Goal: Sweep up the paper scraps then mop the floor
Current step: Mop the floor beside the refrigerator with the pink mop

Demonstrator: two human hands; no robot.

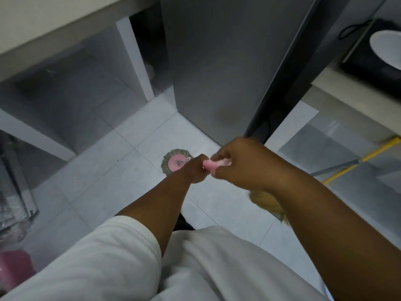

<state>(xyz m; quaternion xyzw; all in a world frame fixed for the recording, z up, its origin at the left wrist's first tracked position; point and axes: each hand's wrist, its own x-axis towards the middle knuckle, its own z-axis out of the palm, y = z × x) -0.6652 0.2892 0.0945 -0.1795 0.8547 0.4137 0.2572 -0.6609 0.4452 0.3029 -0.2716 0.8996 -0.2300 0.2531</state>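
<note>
A round mop head [173,158] with a pink disc and grey fringe lies flat on the pale tiled floor [121,187], just in front of a tall grey cabinet. Its pink handle [211,165] runs up toward me. My left hand [196,170] grips the handle lower down, and my right hand [240,164] grips its pink top end. A broom with a yellow handle [368,158] and straw bristles [267,202] leans at the right, partly hidden behind my right forearm. No paper scraps show on the floor.
A grey cabinet [217,72] stands straight ahead. A counter [43,25] with open grey space beneath it runs along the left. At the right, a black hob [368,61] carries a white pan. A pink object [13,268] sits at the lower left.
</note>
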